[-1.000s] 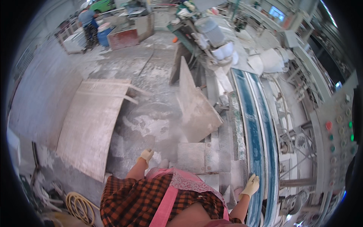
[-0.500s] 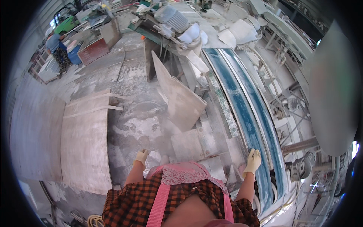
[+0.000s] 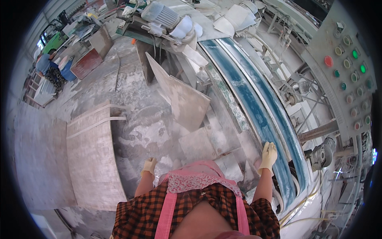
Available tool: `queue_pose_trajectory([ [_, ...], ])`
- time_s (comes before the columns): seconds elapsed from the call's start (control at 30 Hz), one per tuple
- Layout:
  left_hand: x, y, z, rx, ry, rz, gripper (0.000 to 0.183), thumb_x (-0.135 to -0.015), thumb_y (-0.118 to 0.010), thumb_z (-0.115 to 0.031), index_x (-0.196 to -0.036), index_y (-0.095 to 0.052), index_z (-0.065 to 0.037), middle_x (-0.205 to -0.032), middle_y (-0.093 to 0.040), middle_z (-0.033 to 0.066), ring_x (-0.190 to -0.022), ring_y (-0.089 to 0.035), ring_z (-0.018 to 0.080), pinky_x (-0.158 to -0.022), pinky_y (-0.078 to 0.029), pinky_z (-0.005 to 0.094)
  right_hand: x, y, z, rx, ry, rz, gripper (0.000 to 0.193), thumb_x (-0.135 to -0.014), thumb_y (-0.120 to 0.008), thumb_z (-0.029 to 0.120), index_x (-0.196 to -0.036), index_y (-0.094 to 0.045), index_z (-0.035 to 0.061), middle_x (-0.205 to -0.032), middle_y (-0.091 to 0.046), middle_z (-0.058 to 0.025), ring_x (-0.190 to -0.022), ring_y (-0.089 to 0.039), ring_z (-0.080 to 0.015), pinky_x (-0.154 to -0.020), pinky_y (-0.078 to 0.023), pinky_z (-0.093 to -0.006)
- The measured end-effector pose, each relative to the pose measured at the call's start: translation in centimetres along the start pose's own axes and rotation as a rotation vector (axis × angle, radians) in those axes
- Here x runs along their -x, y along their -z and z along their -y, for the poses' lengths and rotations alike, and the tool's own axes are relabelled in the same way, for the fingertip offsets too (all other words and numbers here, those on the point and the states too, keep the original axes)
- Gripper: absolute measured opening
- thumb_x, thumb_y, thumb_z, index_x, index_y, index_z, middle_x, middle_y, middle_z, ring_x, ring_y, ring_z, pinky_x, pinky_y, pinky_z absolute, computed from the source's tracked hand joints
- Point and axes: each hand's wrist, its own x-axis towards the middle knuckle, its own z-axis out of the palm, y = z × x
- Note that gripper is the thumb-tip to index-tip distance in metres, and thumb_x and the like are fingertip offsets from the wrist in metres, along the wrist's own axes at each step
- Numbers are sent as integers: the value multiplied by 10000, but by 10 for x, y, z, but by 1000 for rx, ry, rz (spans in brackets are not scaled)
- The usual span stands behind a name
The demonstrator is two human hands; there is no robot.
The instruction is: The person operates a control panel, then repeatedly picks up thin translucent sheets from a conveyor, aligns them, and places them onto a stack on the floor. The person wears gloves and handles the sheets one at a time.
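Lengthwise, the left blue belt (image 3: 260,121) is stretching ahead from the nearer right hand (image 3: 268,156), the left hand (image 3: 149,165) hanging well apart, both with fingers curled, any hold unclear.

Your left hand (image 3: 149,165) hides its palm; whether your right hand (image 3: 268,155) touches the blue belt (image 3: 258,119) is unclear. Your pink apron (image 3: 203,182) covers your legs. The far co-worker (image 3: 43,65) is too small for detail.
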Motion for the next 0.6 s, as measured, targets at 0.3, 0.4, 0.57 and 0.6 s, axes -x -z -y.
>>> queue_pose_trajectory([
  [0.3, -9, -5, 4, 11, -20, 7, 484, -913, -641, -316, -1216, -695, 57, -1024, -740, 133, -944, -671, 197, -838, -509, 352, 0, 8, 4, -1, -35, 29, 359, -1068, -497, 279, -921, -625, -22, -955, -686, -241, -937, -656, -435, -835, -517, -524],
  [0.4, -9, -6, 3, -14, -25, -10, 488, -910, -641, -317, -1216, -697, 59, -1012, -741, 130, -929, -665, 196, -828, -508, 352, 0, 5, 1, 3, -53, 38, 361, -1068, -496, 283, -925, -630, -21, -955, -687, -236, -940, -657, -433, -834, -517, -524],
  [0.57, -13, -5, 7, -53, -48, -18, 493, -902, -642, -330, -1201, -706, 58, -984, -744, 117, -878, -656, 194, -787, -509, 353, 1, 0, -8, 5, -68, 37, 432, -1078, -514, 351, -985, -691, -32, -1023, -707, -249, -939, -668, -450, -826, -532, -516],
  [0.6, -14, -5, 8, -59, -58, -16, 490, -899, -643, -333, -1190, -709, 55, -974, -744, 112, -859, -650, 190, -769, -507, 352, 2, -1, -8, 11, -68, 38, 435, -1079, -510, 355, -1000, -694, -31, -1032, -708, -252, -945, -669, -450, -830, -534, -515],
])
